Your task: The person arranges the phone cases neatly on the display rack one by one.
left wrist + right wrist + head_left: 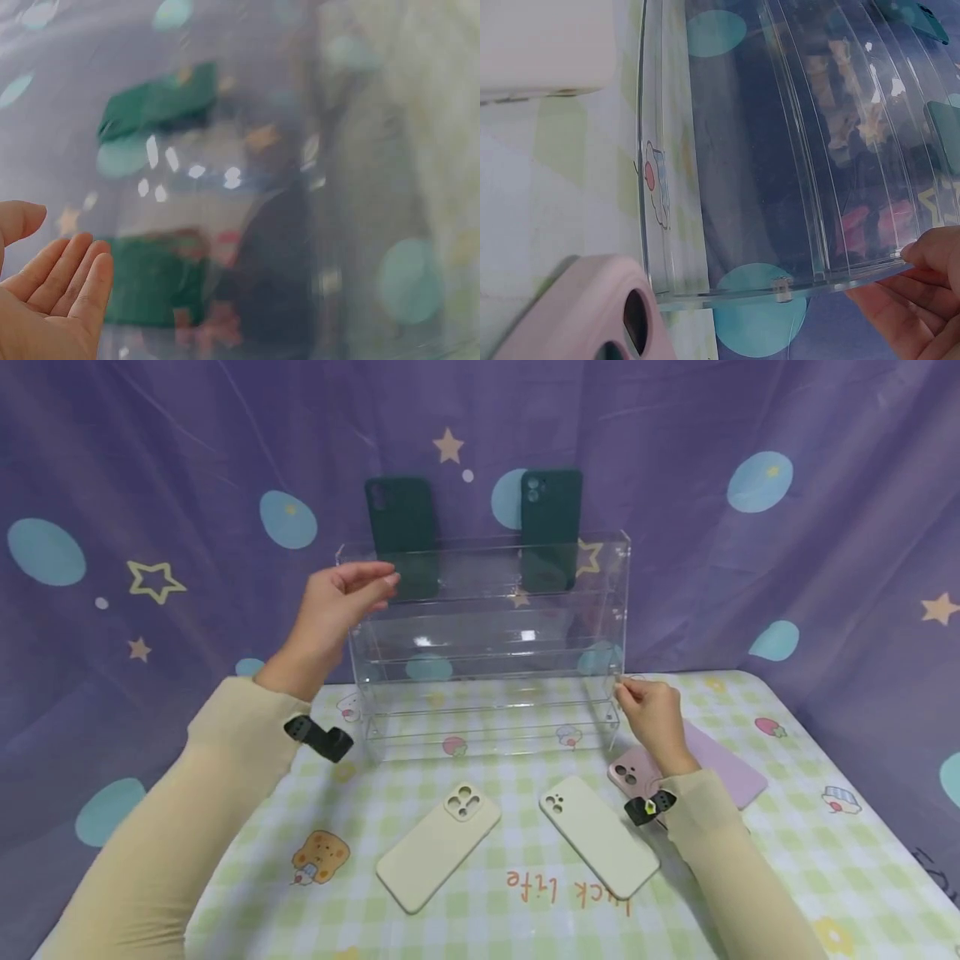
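Observation:
A clear tiered acrylic display stand [491,631] is set at the back of the table. On its top tier two dark green phone cases lean upright, a left case [402,518] and a right case [552,510]. My left hand [347,599] is raised at the stand's upper left, fingertips overlapping the left green case's edge in the head view. Thumb and fingers [56,277] are parted around nothing in the left wrist view. With thumb and fingertips, my right hand [654,717] pinches the stand's right side panel [870,279].
In front of the stand lie a cream phone case [435,852] and a whitish phone case [596,835]. A pink phone case [630,768] and a lilac one [727,764] lie partly beneath my right arm. A purple curtain [847,568] hangs behind the checked tablecloth [810,852].

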Demonstrator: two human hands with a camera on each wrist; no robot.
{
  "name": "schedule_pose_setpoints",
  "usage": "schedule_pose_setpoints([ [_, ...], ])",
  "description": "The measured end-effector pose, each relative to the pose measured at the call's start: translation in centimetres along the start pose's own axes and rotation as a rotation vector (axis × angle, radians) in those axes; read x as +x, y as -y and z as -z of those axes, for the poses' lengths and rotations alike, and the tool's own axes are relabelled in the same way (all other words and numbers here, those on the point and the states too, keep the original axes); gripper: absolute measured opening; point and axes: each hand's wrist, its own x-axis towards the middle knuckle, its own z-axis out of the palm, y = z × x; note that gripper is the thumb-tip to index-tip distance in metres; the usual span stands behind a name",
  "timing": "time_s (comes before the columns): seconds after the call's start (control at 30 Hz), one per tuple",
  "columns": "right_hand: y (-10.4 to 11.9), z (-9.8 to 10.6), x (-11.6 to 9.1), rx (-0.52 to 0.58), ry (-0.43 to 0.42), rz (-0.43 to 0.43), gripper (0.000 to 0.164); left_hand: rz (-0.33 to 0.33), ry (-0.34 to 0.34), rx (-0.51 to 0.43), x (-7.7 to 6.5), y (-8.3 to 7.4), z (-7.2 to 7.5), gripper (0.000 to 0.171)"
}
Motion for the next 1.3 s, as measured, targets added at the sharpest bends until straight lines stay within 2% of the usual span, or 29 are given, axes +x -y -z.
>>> schedule_pose_setpoints([
  [0.13,0.0,0.0,0.0,0.002,0.001,-0.014,0.017,0.049,0.103,0.102,-2.9,2.4,-0.5,0.037],
  [0.23,0.0,-0.1,0.0,0.007,-0.004,-0.019,0.018,0.116,0.164,0.132,-4.9,4.2,-0.8,0.039],
  [0.37,0.0,0.0,0.1,0.01,-0.007,-0.015,0.018,0.204,0.225,0.118,-7.3,6.7,-1.3,0.038],
  [0.53,0.0,-0.1,0.2,0.012,-0.001,-0.011,0.018,0.259,0.273,0.096,-9.8,9.7,-2.0,0.038],
  [0.73,-0.1,0.0,0.1,0.008,0.014,-0.023,0.019,0.329,0.333,0.1,-12.6,12.3,-2.9,0.037],
  [0.83,-0.1,0.0,0.0,0.008,0.018,-0.016,0.019,0.364,0.336,0.134,-13.9,13.0,-3.3,0.041],
  [1.03,0.0,0.0,0.0,-0.002,-0.003,-0.005,0.018,0.485,0.271,0.138,-16.1,14.2,-4.0,0.046],
  [1.1,0.0,0.0,0.1,0.0,-0.002,-0.009,0.018,0.492,0.259,0.132,-16.5,14.7,-4.2,0.047],
  [1.3,0.1,0.0,0.0,0.002,0.007,-0.02,0.018,0.457,0.238,0.104,-17.0,15.9,-4.2,0.054],
])
